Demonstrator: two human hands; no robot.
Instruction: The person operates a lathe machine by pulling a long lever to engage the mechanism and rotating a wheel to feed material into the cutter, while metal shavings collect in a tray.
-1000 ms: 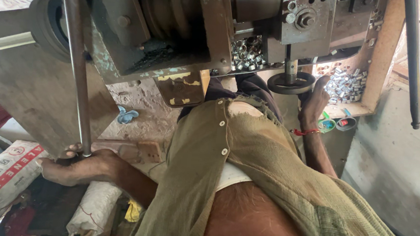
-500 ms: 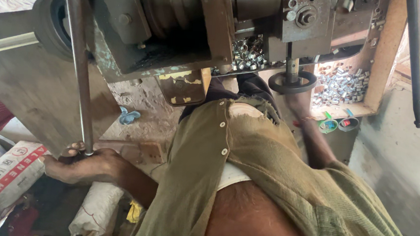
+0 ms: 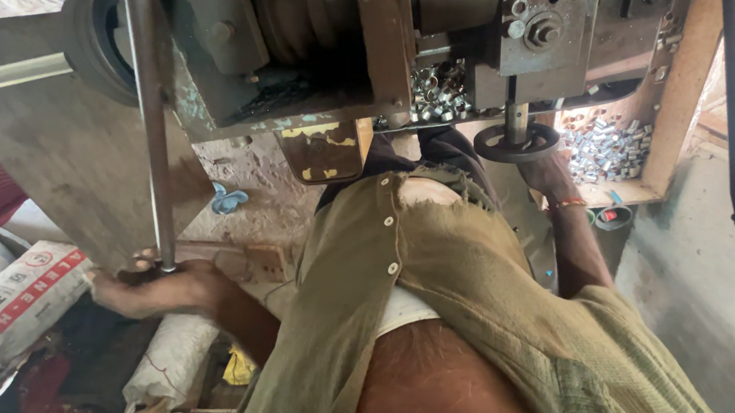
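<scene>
- Left hand (image 3: 150, 290) clenched round the bottom end of the long steel lever (image 3: 150, 131), low at the left side of the machine (image 3: 310, 47).
- Lever upright, slightly tilted, running from the machine's top left corner down to the grip.
- Right hand (image 3: 551, 172) up at the small black handwheel (image 3: 517, 143) under the machine head; fingers mostly hidden behind the wheel, so cannot tell if gripping or just touching.
- Wooden tray (image 3: 671, 116) at the right edge of the machine, holding a heap of small shiny metal rings (image 3: 609, 146); second heap of rings (image 3: 434, 90) behind the spindle, nearer the middle.
- Progress, judged: mid-cycle on a press or drill job; both heaps sizeable, no telling worked pieces from blanks, so share done cannot be read.
- Piece under the spindle not visible; seated or not, cannot tell.
- Left to do, judged: plenty of rings, lever stroke apparently in hand.
- Printed sack (image 3: 8, 293) and white sack (image 3: 171, 361) on the floor at lower left, near the left hand, untouched.
</scene>
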